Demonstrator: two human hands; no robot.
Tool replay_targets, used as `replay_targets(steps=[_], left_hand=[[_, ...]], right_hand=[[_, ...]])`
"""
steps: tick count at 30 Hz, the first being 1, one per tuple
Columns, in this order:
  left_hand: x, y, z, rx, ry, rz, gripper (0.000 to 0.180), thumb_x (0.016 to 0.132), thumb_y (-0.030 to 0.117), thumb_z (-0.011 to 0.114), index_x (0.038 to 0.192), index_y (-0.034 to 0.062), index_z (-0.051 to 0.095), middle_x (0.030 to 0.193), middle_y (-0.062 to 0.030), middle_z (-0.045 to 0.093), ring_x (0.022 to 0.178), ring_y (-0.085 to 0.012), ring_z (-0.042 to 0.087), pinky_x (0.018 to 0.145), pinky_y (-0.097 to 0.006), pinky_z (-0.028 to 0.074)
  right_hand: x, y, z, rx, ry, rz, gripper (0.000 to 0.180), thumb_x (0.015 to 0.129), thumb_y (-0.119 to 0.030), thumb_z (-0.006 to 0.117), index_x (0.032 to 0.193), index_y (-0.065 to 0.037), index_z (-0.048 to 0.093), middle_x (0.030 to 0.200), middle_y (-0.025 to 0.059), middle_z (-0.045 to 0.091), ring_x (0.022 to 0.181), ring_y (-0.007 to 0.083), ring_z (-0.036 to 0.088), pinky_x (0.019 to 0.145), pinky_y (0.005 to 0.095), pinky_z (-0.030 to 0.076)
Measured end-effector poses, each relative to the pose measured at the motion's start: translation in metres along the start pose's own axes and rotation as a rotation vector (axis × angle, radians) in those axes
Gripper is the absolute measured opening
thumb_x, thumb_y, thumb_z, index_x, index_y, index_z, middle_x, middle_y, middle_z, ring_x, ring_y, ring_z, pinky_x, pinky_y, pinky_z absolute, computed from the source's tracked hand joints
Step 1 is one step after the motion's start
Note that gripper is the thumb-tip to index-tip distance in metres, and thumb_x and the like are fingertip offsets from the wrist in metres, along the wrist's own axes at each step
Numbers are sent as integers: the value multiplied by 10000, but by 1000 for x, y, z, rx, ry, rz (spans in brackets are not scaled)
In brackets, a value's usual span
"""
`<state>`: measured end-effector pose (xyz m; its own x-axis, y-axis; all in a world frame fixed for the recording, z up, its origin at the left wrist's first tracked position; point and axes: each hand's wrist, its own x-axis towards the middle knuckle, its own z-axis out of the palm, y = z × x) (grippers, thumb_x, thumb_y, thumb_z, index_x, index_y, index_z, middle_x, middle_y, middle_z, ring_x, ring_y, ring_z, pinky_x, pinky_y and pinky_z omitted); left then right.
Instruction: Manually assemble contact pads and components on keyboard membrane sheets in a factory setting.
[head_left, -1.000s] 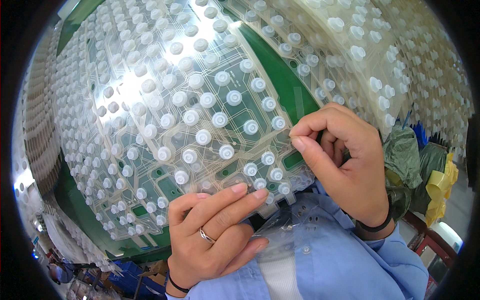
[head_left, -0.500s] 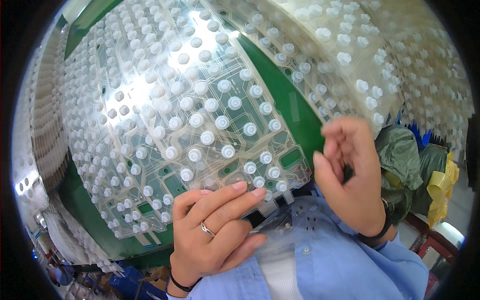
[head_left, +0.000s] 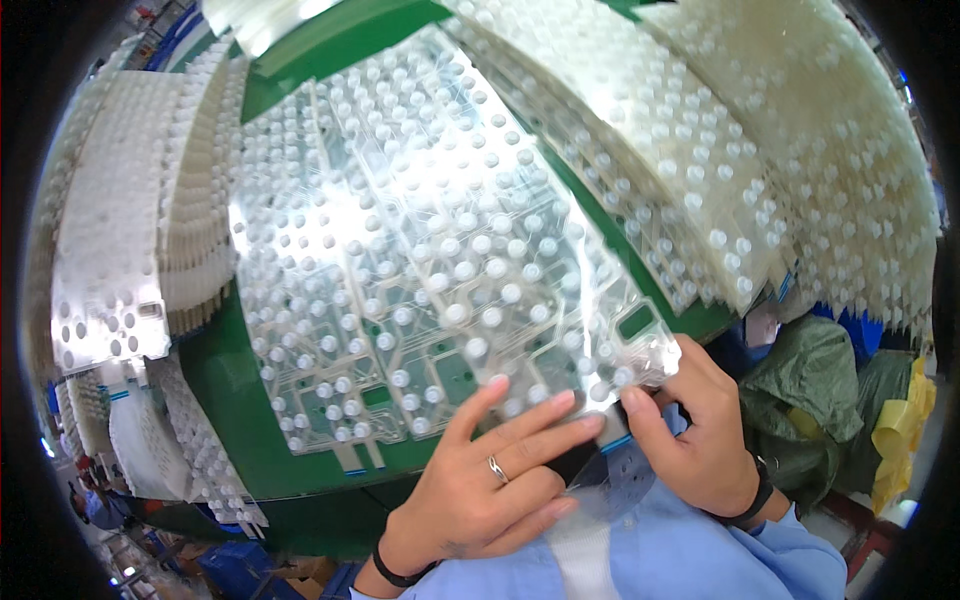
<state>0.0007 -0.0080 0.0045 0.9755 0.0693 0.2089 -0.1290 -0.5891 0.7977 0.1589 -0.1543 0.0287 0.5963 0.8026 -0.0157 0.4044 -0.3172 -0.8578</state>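
While lying across the green table (head_left: pixel 250 390), clear dotted membrane sheet (head_left: pixel 420 250) pressed flat under spread fingers of left hand (head_left: pixel 480 480), near corner pinched by right hand (head_left: pixel 700 430), beside stacked sheets (head_left: pixel 800 160).

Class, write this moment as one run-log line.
left hand: fingers flat on clear membrane sheet | right hand: pinching sheet's near corner | surface: green table | nearby: stacked sheets

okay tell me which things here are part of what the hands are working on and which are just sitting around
In hand:
- clear dotted sheet, on the green table
- left hand, fingers flat on the sheet's near edge
- right hand, pinching the sheet's near right corner

Lying about:
- white stacks, left
- dotted sheet stacks, right
- green bag
- yellow bag
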Motion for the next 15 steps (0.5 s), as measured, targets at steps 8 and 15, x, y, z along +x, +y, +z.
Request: replay_targets(steps=[8,15], left_hand=[[-5,2,5,-110,-10,13,175,827,208,669,713,90,608,1238,-122,637,1163,-262,603,997,-424,420],[-16,3,-15,-48,173,-3,176,806,183,687,716,66,594,1120,-124,683,1038,-276,656,875,-406,486]], right_hand=[[24,11,20,649,17,270,580,931,24,508,1461,23,274,1286,170,530,1026,146,589,805,273,528],[24,1,-14,641,336,-147,537,914,69,459,1433,50,324,1406,183,456,1203,235,528,975,350,463]])
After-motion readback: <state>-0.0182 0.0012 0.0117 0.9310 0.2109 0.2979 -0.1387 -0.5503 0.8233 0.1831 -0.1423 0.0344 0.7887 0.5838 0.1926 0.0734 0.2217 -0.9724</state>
